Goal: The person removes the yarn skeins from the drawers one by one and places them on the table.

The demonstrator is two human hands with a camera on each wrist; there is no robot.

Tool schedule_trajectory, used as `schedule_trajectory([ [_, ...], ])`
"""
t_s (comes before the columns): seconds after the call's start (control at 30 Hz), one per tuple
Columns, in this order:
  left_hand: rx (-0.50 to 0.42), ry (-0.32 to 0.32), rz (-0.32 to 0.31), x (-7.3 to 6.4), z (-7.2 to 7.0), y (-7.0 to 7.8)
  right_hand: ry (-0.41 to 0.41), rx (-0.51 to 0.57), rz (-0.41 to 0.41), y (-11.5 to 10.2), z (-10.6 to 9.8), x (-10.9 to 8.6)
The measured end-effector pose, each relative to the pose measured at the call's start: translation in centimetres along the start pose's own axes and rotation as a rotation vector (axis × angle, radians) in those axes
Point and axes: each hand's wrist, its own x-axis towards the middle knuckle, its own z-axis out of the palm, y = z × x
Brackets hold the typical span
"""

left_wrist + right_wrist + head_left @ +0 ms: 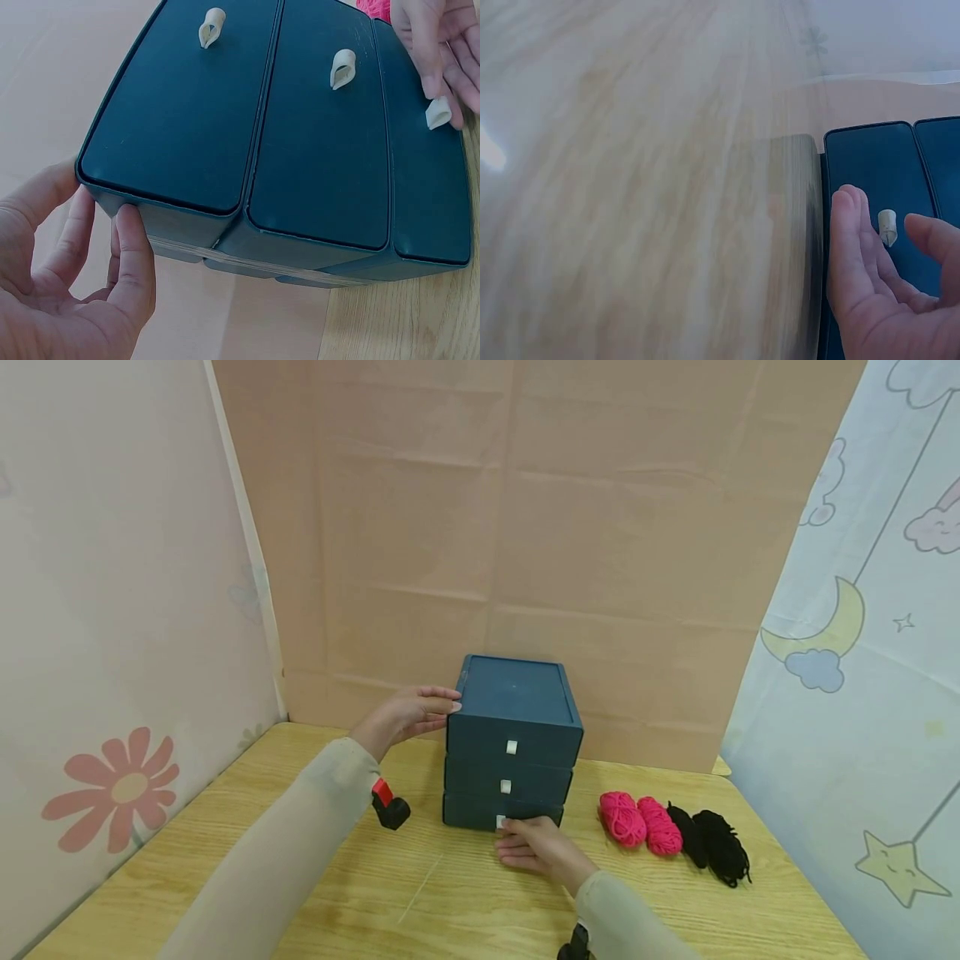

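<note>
A dark blue three-drawer unit [517,693] stands on the wooden table, with a small white loop pull on each drawer front. My left hand [408,714] touches its upper left side with extended fingers. In the left wrist view, fingertips of that hand [97,277] lie along the unit's edge near the top drawer [172,112]. My right hand [543,852] is at the bottom drawer's pull [500,821]. From the right wrist, this pull [887,227] shows between the thumb and the spread fingers, with a gap to the thumb. All drawers are closed.
Right of the unit lie two pink yarn skeins [622,818] and two black yarn skeins [722,847] on the table [450,902]. A tan backdrop [390,568] hangs behind, and printed cloth walls [885,710] flank both sides.
</note>
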Motion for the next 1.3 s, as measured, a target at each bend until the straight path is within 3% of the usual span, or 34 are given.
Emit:
schedule_trajectory([
  [0.7, 0.009, 0.000, 0.005, 0.0, -0.1, -0.1, -0.007, 0.052, 0.002, 0.2, 0.3, 0.5],
  [1.3, -0.013, 0.004, 0.002, 0.1, 0.1, 0.0, -0.027, -0.007, 0.032, 0.6, 0.4, -0.8],
])
